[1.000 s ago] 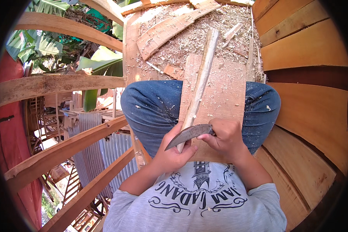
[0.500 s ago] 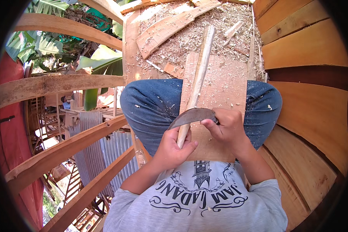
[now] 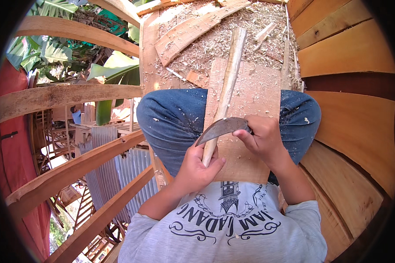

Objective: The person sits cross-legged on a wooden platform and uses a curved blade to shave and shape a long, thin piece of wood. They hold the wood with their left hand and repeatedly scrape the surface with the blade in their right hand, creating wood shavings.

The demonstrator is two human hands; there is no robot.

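Observation:
A long pale wooden stick [image 3: 229, 81] slants away from me over a flat wooden board [image 3: 256, 94] that lies across my legs. Its near end is wrapped in the fingers of my left hand [image 3: 200, 170]. My right hand [image 3: 263, 136] grips a curved knife [image 3: 224, 128] with a dark sickle-shaped blade, the thumb pressed along the blade's base. The blade crosses over the stick just beyond my left hand, its tip close to the left fingers. The knife's handle is mostly hidden inside my right fist. Small shavings are scattered on the board.
Wood shavings [image 3: 197, 48] cover the floor ahead, with a broad plank offcut [image 3: 197, 30] and smaller scraps among them. Wooden rails [image 3: 74, 97] run along my left, with corrugated sheets [image 3: 136, 175] below. A plank wall [image 3: 346, 52] rises on my right.
My right hand and the knife have moved slightly away from me along the stick. The blade's flat is turned more upward, and the stick has rolled or shifted slightly in my left hand.

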